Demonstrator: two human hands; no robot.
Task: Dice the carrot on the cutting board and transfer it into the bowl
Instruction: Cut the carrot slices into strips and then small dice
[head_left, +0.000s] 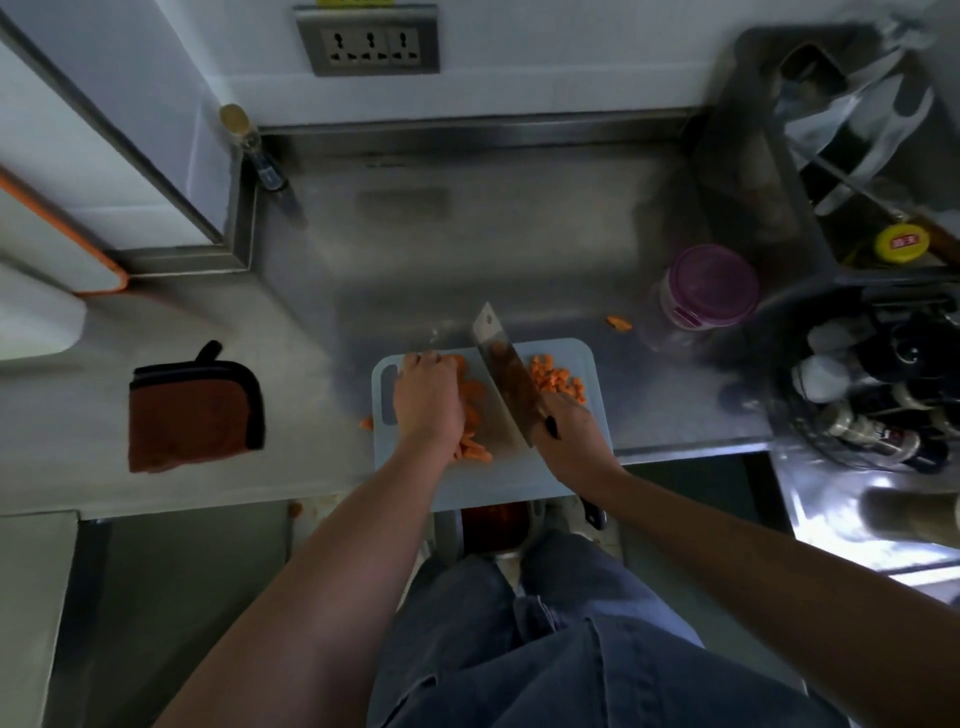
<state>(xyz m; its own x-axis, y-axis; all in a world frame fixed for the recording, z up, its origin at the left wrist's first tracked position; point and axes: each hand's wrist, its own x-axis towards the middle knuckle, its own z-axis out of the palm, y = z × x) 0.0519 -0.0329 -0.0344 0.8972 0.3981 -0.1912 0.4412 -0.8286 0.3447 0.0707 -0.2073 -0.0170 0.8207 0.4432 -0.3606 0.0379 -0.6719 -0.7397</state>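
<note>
On the far left of the steel table (519, 234) lies a folded brown cloth (192, 410) with a black border and loop, well apart from the work. Beyond it, in the back corner, stands a small bottle (244, 130) with a cork-coloured top, and a triple wall socket (371, 44) sits above the backsplash. A pale blue cutting board (519, 478) rests at the near edge of the table, with one stray carrot bit (367, 423) just off its left side. The left hand (428, 400) lies on the left half of the board, knuckles up and fingers curled down over a bundle of carrot strips (475, 415), holding them in place. Just to the right of those fingers is the broad blade of a cleaver (501, 374), running diagonally across the board with its tip pointing away from the person. Behind the blade, on the far right part of the board, sits a small heap of diced carrot (556, 382). The right hand (569, 431) is wrapped around the dark handle of the cleaver, near the board's right edge. Another carrot scrap (619, 323) lies on the table beyond the board, near a clear jar (709, 291) with a purple lid. At the far right are a yellow-capped bottle (901, 243) and a round rack (872, 395) of small bottles.
</note>
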